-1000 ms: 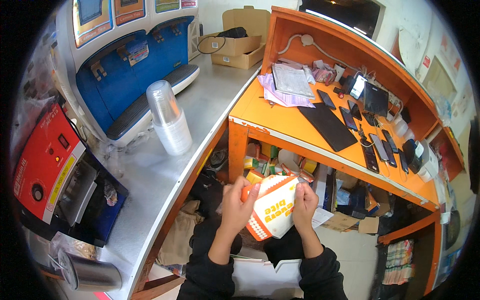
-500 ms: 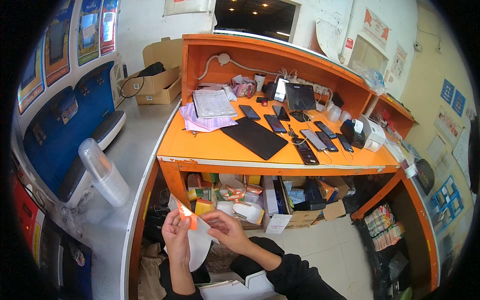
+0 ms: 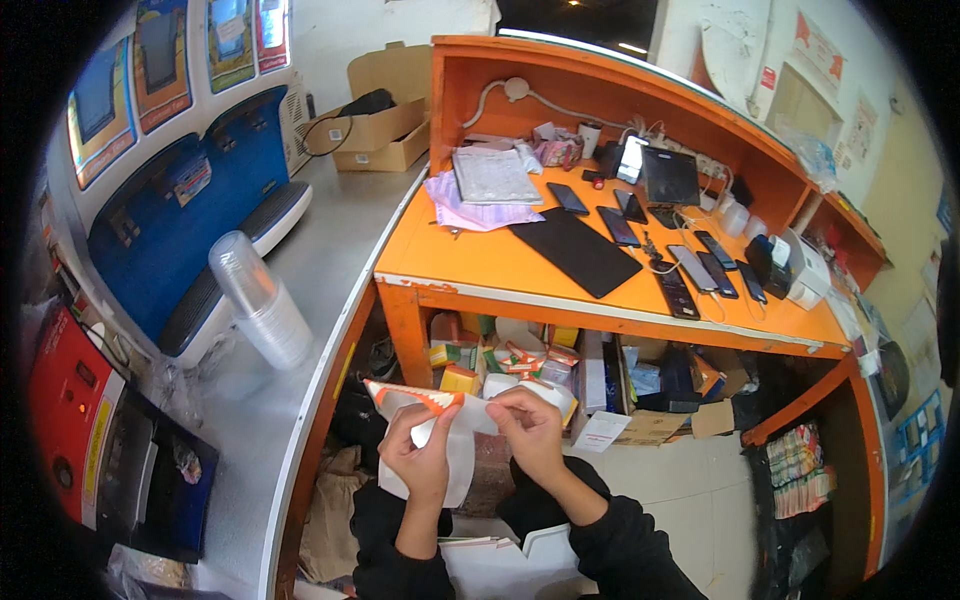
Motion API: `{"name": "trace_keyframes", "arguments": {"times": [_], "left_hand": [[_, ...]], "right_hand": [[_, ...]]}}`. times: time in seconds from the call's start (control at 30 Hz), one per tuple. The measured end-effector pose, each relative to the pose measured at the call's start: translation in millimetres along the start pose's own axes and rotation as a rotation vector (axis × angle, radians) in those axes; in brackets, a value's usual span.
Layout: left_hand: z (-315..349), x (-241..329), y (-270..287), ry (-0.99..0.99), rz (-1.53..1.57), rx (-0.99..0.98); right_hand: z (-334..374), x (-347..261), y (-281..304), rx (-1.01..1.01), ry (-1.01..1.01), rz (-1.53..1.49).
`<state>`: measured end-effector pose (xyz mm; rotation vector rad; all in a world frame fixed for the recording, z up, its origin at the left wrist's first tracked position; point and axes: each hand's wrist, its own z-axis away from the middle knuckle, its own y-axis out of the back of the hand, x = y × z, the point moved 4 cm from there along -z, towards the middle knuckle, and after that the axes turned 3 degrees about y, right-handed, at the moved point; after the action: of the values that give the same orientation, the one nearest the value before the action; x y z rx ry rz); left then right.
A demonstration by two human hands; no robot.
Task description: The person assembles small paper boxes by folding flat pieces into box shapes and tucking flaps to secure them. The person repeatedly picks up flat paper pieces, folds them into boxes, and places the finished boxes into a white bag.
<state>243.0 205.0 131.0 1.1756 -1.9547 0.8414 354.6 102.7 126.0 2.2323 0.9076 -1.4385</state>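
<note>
Card piece [image 3: 460, 470]: white, orange printed band along upper edge. Sleeves [image 3: 630, 540]: plain black. Desk [image 3: 470, 268]: orange, whitish front edge. Flat slab [image 3: 577, 252]: solid black. Loose sheets [image 3: 462, 213]: pale lilac. Dispenser [image 3: 130, 265]: white, blue panels. Counter machine [image 3: 58, 405]: red front, yellow strip.

I was in what looked like a drinks shop: a drink dispenser [image 3: 150, 220] stood far left, with stacked clear plastic cups [image 3: 264, 308] and a red-fronted machine [image 3: 68, 405] nearer me.
</note>
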Motion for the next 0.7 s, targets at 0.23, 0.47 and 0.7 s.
{"name": "trace_keyframes", "arguments": {"times": [0.23, 0.47, 0.7], "left_hand": [[-4.2, 1.3, 2.8, 0.052, -0.035, -0.051], [-6.3, 9.1, 5.0, -0.126, -0.17, -0.046], [-5.9, 6.1, 6.8, -0.073, -0.119, 0.008]], "right_hand": [[-2.7, -2.8, 1.5, 0.03, 0.039, -0.012], [-3.2, -0.5, 1.4, -0.048, -0.009, -0.054], [-1.7, 1.5, -3.0, -0.166, -0.066, -0.026]]}}
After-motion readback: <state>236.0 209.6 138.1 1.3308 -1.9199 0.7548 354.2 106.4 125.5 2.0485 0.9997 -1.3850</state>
